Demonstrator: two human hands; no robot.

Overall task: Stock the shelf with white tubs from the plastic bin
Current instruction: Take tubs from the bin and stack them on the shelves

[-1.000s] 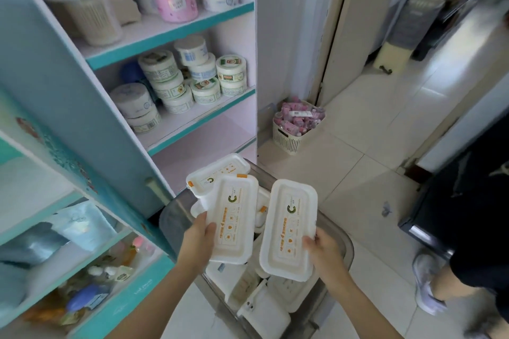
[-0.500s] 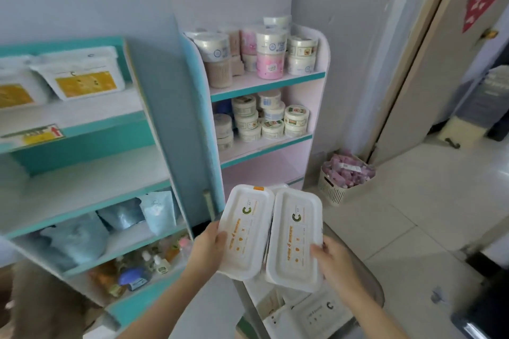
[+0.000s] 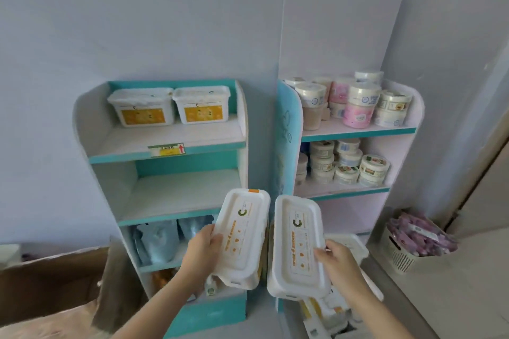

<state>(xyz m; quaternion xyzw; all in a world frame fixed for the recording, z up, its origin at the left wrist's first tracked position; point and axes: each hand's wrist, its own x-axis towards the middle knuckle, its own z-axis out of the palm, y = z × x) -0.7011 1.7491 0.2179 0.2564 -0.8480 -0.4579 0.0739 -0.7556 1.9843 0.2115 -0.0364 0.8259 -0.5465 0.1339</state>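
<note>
Both flat white plastic tubs had come up from over the clear plastic bin point(image 3: 334, 319) to the front of the teal-and-white shelf unit point(image 3: 168, 151). My left hand point(image 3: 202, 252) was closed round one white tub point(image 3: 242, 237), my right hand point(image 3: 340, 261) round the other white tub point(image 3: 298, 248), lids facing me. Since half a second earlier my view had lifted, so the two tubs on the top shelf point(image 3: 170, 106) showed squarely, with the bare middle shelf point(image 3: 176, 195) looking like the likely spot.
</note>
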